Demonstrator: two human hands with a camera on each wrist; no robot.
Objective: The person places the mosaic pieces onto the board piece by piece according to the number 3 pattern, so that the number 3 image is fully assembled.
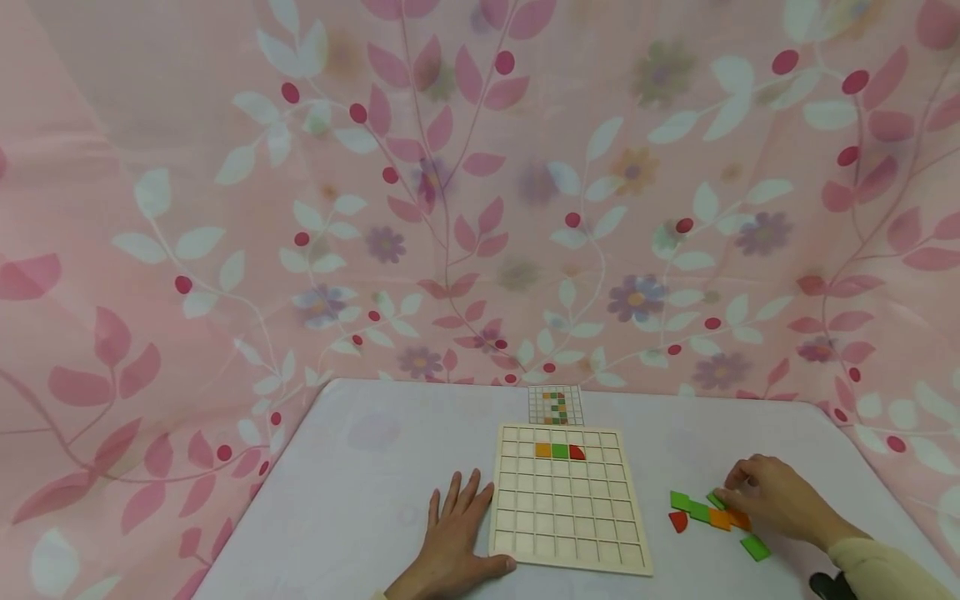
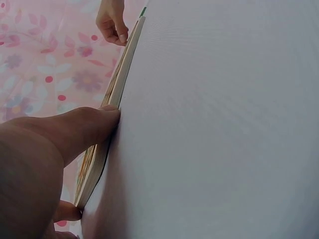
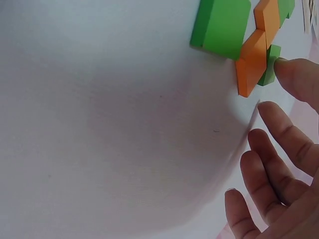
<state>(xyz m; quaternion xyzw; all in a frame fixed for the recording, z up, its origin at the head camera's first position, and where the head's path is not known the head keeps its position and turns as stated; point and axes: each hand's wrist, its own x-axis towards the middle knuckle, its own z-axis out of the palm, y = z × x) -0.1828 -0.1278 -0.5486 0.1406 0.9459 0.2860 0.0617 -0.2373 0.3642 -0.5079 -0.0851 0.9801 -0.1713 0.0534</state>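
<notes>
My left hand (image 1: 456,546) lies spread on the table, fingertips along the left edge of a wooden grid board (image 1: 566,512) and thumb at its near-left corner. In the left wrist view, the thumb (image 2: 102,122) presses against the board's side. Set in an upper row are an orange square (image 1: 543,451), a green square (image 1: 560,451) and a red quarter-circle (image 1: 577,452). To the board's right, my right hand (image 1: 780,497) reaches over loose tiles. Its thumb tip touches a green square tile (image 3: 270,64); the other fingers are bent loosely, apart from the tile.
Around the right hand lie more green tiles (image 1: 680,501), orange tiles (image 1: 719,519) and a red quarter-circle (image 1: 678,522). A gridded pattern card (image 1: 536,407) sits behind the board. Floral pink cloth (image 1: 480,208) hangs behind the white table (image 1: 360,467).
</notes>
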